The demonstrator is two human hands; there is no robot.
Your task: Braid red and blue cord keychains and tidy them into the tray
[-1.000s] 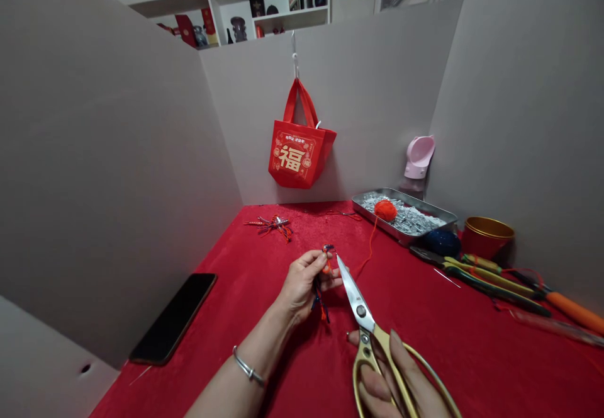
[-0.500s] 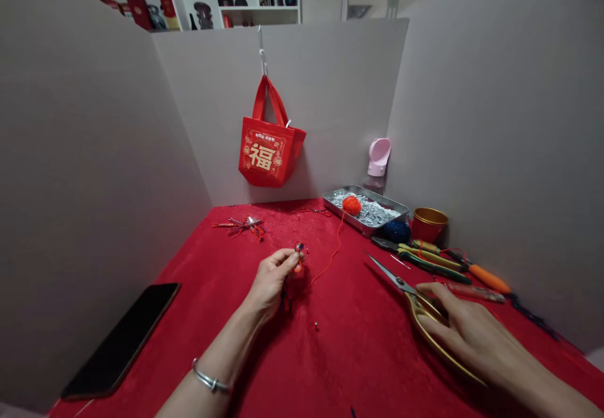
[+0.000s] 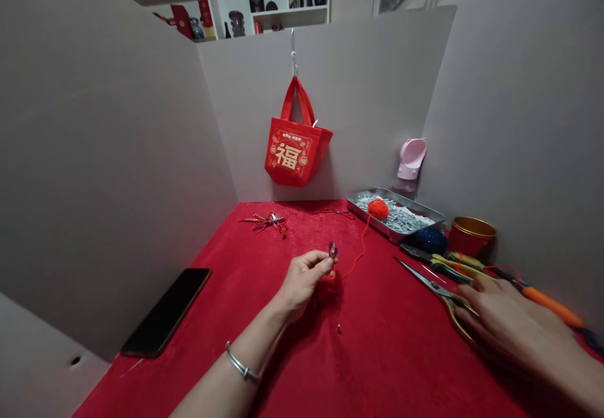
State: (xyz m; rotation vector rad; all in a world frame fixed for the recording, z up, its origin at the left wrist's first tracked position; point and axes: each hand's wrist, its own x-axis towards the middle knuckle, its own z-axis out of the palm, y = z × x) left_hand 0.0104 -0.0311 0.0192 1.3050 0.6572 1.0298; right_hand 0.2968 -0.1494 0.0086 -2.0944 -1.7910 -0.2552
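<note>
My left hand (image 3: 302, 279) pinches a small knotted piece of red and blue cord (image 3: 333, 254) just above the red cloth (image 3: 377, 355). An orange thread (image 3: 361, 248) runs from it to an orange yarn ball (image 3: 378, 208) in the metal tray (image 3: 436, 218). My right hand (image 3: 507, 327) lies flat over the gold handles of the scissors (image 3: 431, 286), which rest on the cloth with blades pointing left. A tiny metal bit (image 3: 339, 328) lies on the cloth between my hands.
A black phone (image 3: 165, 311) lies at the left edge. A finished cord ornament (image 3: 268, 221) sits further back. Pliers and an orange-handled tool (image 3: 542, 295), a dark blue ball (image 3: 430, 240) and a gold cup (image 3: 472, 234) line the right. A red bag (image 3: 295, 150) hangs on the grey partition.
My right hand carried the scissors from beside the cord to the right and laid them on the cloth. My left hand kept its pinch on the cord.
</note>
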